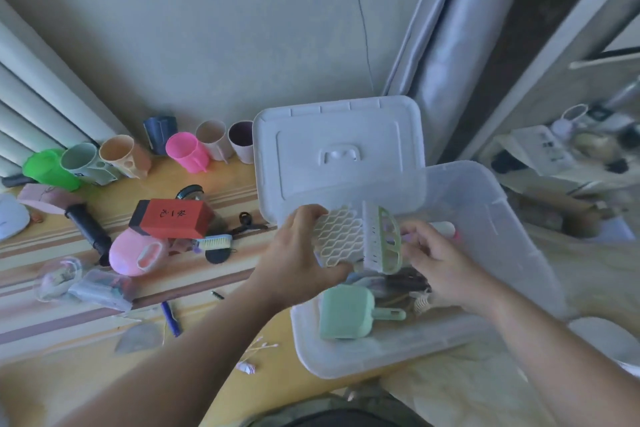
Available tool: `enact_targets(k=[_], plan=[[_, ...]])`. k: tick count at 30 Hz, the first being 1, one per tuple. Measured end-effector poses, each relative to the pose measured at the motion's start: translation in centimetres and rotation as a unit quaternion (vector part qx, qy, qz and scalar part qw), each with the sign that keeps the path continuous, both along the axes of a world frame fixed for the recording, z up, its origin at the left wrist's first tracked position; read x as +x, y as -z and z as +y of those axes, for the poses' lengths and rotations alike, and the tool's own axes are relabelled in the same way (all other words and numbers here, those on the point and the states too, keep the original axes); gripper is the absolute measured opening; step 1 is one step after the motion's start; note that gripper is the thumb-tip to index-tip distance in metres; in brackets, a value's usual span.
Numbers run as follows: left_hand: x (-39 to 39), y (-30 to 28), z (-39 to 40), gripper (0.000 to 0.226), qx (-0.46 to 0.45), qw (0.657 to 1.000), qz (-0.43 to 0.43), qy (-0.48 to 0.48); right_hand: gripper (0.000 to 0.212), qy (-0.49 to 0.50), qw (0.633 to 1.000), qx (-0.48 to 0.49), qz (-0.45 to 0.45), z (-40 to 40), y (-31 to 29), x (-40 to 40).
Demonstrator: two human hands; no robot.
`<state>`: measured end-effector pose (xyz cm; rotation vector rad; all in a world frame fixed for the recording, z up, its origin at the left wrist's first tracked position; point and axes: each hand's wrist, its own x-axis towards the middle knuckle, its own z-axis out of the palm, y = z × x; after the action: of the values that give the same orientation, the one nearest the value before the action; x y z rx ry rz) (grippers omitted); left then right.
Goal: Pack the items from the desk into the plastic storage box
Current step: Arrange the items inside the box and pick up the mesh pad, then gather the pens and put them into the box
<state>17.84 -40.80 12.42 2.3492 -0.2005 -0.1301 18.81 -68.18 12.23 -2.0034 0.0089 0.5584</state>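
Roughly halfway, by my guess: storage box (485, 218) sits at tabletop's (225, 350) right end, w/ mint scoop (346, 317) & bits inside. Left hand (298, 253) pinches cream lattice rack (341, 236) over box; right hand (446, 267), grip curled on its green-edged end. Cups (187, 151), red box (173, 218), brush (214, 242), pen (170, 317) left. Lid (339, 152) propped behind, crowding the opening.

I see a wooden desk (239, 180) with striped bands. A row of cups (187, 149) stands along its far edge by the wall. At the left lie a red box (173, 218), a pink case (138, 255), a black handle (88, 225) and a small brush (214, 242). A blue pen (170, 317) lies nearer. The clear storage box (485, 218) sits at the right, its white lid (337, 152) just behind it.
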Motion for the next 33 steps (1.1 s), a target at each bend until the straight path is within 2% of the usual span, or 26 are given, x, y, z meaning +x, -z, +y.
enact_targets(k=[3,6,8,10,12,16,19,24,27,30,33], plan=[[0.5,1.7,-4.0,0.083,0.091,0.995,0.004,0.027,0.02,0.032,0.999,-0.02,0.011,-5.1,0.4,0.6],[1.7,4.0,-7.5,0.085,0.156,0.987,-0.006,0.029,0.023,0.058,0.996,-0.067,-0.02,-9.7,1.6,1.2],[3.2,5.6,-9.5,0.085,0.217,0.974,-0.034,0.057,0.021,0.022,0.992,-0.124,-0.024,-11.7,2.5,1.2],[4.8,6.7,-11.0,0.084,0.301,0.948,-0.037,0.096,0.018,-0.051,0.973,-0.224,-0.033,-13.1,3.9,1.2],[6.1,7.9,-12.2,0.081,0.36,0.925,-0.025,0.122,0.015,-0.107,0.947,-0.3,-0.034,-13.7,5.2,1.1],[7.5,10.2,-13.2,0.074,0.439,0.889,0.027,0.128,0.006,-0.147,0.911,-0.381,-0.05,-13.8,7.9,1.2],[7.9,10.8,-13.4,0.061,0.485,0.866,0.043,0.114,0.008,-0.148,0.911,-0.383,-0.048,-13.7,9.0,1.6],[8.1,11.1,-13.7,0.054,0.524,0.838,0.087,0.125,0.01,-0.161,0.927,-0.338,-0.009,-13.8,9.5,2.9],[7.6,10.4,-13.2,0.054,0.468,0.873,0.071,0.113,0.024,-0.187,0.936,-0.299,0.004,-12.9,9.6,3.9],[6.1,9.0,-12.1,0.058,0.375,0.921,0.007,0.107,0.011,-0.252,0.927,-0.279,-0.007,-11.0,10.1,4.4],[3.5,8.3,-10.7,0.057,0.31,0.94,-0.028,0.14,0.019,-0.302,0.913,-0.275,0.002,-8.5,11.0,4.3]])
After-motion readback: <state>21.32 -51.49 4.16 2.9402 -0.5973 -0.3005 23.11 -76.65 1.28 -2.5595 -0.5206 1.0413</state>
